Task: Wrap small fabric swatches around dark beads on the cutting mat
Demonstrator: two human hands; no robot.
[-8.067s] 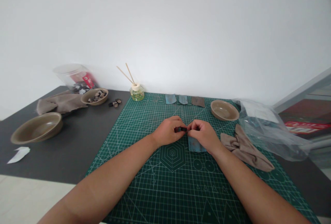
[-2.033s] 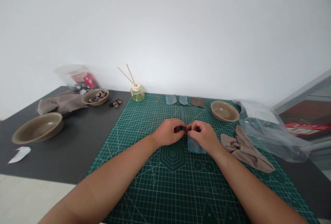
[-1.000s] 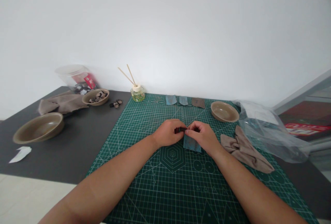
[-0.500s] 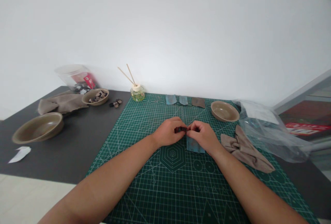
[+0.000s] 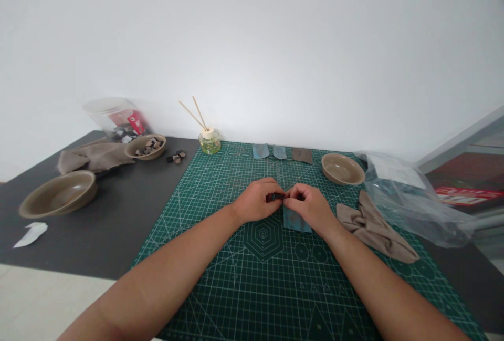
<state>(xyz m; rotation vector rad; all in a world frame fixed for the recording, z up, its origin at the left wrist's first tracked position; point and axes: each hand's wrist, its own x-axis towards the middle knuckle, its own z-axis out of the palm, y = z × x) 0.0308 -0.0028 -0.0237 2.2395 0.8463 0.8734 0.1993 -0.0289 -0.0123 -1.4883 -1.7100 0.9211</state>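
My left hand (image 5: 260, 200) and my right hand (image 5: 308, 205) meet fingertip to fingertip over the green cutting mat (image 5: 236, 278). Between the left thumb and fingers is a small dark piece (image 5: 280, 196), mostly covered, so its kind does not show. The right thumb and fingers pinch at the same spot; whatever they grip is hidden. Below the right hand a light blue patterned piece of fabric or paper (image 5: 295, 221) shows, its upper part covered by the hand. I cannot tell whether the fingers hold it.
Blue pieces (image 5: 260, 151) and a brown piece (image 5: 302, 155) line the mat's far edge. Right: a bowl (image 5: 343, 168), a brown cloth (image 5: 374, 230), a plastic bag (image 5: 413, 199). Left: a reed diffuser (image 5: 210, 140), a bowl of small pieces (image 5: 145, 157), a larger bowl (image 5: 59, 202).
Both hands keep almost the same pose and place. The view has shifted very slightly.
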